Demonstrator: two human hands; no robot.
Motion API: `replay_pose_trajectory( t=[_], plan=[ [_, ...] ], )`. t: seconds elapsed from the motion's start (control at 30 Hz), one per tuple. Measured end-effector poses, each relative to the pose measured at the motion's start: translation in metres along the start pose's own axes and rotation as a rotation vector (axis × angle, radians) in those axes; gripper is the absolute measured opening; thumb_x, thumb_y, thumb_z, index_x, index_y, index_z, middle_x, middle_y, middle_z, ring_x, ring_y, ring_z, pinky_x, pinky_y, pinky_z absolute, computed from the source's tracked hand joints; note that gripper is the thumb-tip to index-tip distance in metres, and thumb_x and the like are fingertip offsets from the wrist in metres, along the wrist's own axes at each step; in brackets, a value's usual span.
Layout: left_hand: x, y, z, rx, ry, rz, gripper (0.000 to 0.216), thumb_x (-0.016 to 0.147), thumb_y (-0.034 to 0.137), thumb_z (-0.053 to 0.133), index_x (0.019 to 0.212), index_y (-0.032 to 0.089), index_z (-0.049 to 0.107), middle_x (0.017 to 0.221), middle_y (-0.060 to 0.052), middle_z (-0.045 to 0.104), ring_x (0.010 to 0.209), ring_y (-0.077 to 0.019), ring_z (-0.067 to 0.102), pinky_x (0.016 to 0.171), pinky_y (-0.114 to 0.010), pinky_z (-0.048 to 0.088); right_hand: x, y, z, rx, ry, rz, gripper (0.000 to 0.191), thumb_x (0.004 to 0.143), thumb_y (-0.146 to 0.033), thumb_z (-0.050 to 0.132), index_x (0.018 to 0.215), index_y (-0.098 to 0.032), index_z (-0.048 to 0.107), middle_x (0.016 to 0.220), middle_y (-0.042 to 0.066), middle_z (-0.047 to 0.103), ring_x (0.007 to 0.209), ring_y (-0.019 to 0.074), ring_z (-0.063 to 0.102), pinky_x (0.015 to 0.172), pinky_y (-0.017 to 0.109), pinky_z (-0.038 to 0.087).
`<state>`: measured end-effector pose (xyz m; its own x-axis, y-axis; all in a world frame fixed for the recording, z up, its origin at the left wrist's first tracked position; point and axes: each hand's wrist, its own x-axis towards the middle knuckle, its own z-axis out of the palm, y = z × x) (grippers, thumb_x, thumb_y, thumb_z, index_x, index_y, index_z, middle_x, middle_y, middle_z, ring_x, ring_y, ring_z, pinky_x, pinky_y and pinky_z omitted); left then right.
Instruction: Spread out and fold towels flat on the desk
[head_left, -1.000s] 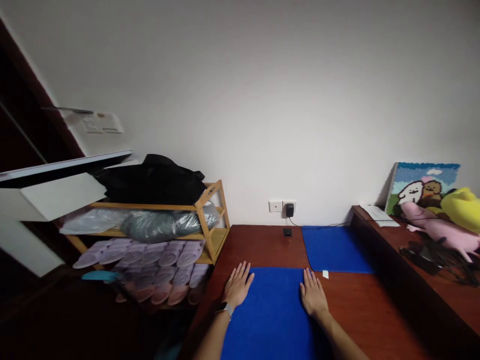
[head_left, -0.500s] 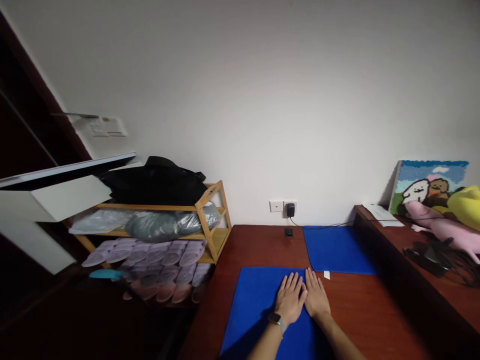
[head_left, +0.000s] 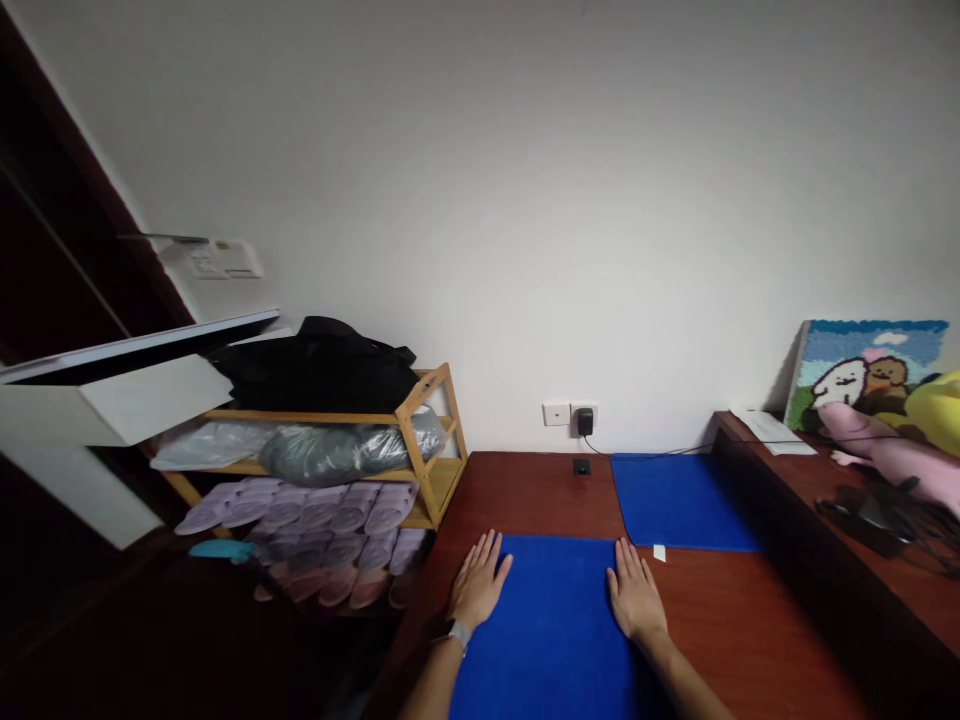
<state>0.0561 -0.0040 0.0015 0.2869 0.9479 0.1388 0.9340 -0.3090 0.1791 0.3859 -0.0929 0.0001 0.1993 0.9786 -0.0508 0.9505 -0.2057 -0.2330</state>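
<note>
A blue cloth (head_left: pixel 555 620) lies flat on the reddish-brown wooden table (head_left: pixel 540 490). At its far left corner rests my left hand (head_left: pixel 478 585), palm down with the fingers stretched out and the thumb apart. My right hand (head_left: pixel 636 592) lies flat along the cloth's right edge, fingers forward, partly on the cloth and partly over the bare wood. Neither hand grips anything. Farther back, against the wall, a second blue cloth (head_left: pixel 679 500) is spread out, with a small white tag (head_left: pixel 659 552) at its near edge.
A black plug adapter (head_left: pixel 585 422) sits in the wall socket, its cable running right. The raised ledge on the right carries a pink plush toy (head_left: pixel 885 450) and a dog picture (head_left: pixel 862 370). On the left stands a wooden rack (head_left: pixel 420 470) with slippers (head_left: pixel 352 505) and a black bag (head_left: pixel 322 370).
My left hand has slid left across the cloth, from beside my right hand to the far left corner. My right hand has stayed at the right edge. The view has shifted slightly.
</note>
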Motion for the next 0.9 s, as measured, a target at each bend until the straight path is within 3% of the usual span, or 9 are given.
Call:
replay_pose_trajectory(
  t=[0.33, 0.5, 0.6, 0.7, 0.8, 0.9],
  plan=[
    [-0.014, -0.004, 0.004, -0.023, 0.018, 0.021, 0.068, 0.104, 0.062, 0.021, 0.159, 0.022, 0.031, 0.166, -0.007, 0.028, 0.153, -0.0229, 0.027, 0.125, -0.046, 0.025, 0.006, 0.002, 0.009, -0.041, 0.004, 0.009, 0.07, 0.1, -0.045, 0.01, 0.16, -0.009, 0.015, 0.168, 0.004, 0.011, 0.156, 0.0178, 0.009, 0.127, 0.038, 0.01],
    [-0.026, 0.005, -0.005, -0.039, 0.207, -0.035, 0.062, 0.106, 0.052, 0.024, 0.157, 0.019, 0.035, 0.164, -0.011, 0.035, 0.151, -0.0255, 0.033, 0.122, -0.047, 0.031, 0.001, -0.002, -0.006, 0.016, -0.038, 0.009, 0.07, 0.101, -0.046, 0.012, 0.16, -0.009, 0.016, 0.168, 0.005, 0.012, 0.156, 0.0188, 0.01, 0.127, 0.038, 0.013],
    [-0.037, 0.046, -0.006, -0.058, 0.261, 0.119, 0.058, 0.107, 0.049, 0.026, 0.156, 0.022, 0.038, 0.162, -0.007, 0.04, 0.15, -0.0242, 0.035, 0.122, -0.045, 0.033, -0.015, -0.003, -0.008, 0.051, 0.04, -0.032, 0.068, 0.102, -0.047, 0.008, 0.161, -0.016, 0.016, 0.169, 0.0, 0.011, 0.156, 0.0174, 0.006, 0.127, 0.038, 0.013],
    [-0.049, 0.111, 0.004, -0.106, 0.176, 0.368, 0.054, 0.107, 0.047, 0.025, 0.158, 0.03, 0.033, 0.164, 0.0, 0.037, 0.151, -0.021, 0.032, 0.124, -0.044, 0.03, -0.037, -0.002, 0.001, 0.039, 0.067, -0.041, 0.068, 0.101, -0.047, 0.009, 0.161, -0.017, 0.018, 0.168, -0.001, 0.013, 0.156, 0.0196, 0.006, 0.127, 0.041, 0.011],
    [-0.056, 0.172, 0.018, -0.164, 0.074, 0.398, 0.056, 0.107, 0.048, 0.021, 0.16, 0.03, 0.027, 0.166, 0.001, 0.032, 0.153, -0.0198, 0.027, 0.126, -0.043, 0.027, -0.053, -0.002, 0.01, 0.008, -0.003, -0.029, 0.067, 0.1, -0.043, 0.016, 0.16, -0.012, 0.023, 0.168, 0.005, 0.016, 0.156, 0.0226, 0.01, 0.127, 0.043, 0.012],
    [-0.058, 0.202, 0.025, -0.205, -0.011, 0.373, 0.057, 0.107, 0.048, 0.016, 0.161, 0.029, 0.023, 0.166, -0.001, 0.032, 0.154, -0.0202, 0.025, 0.127, -0.046, 0.023, -0.059, -0.002, 0.011, -0.028, -0.04, -0.079, 0.064, 0.098, -0.038, 0.022, 0.157, -0.018, 0.033, 0.168, 0.004, 0.016, 0.156, 0.0247, 0.009, 0.127, 0.045, 0.009]
  ],
)
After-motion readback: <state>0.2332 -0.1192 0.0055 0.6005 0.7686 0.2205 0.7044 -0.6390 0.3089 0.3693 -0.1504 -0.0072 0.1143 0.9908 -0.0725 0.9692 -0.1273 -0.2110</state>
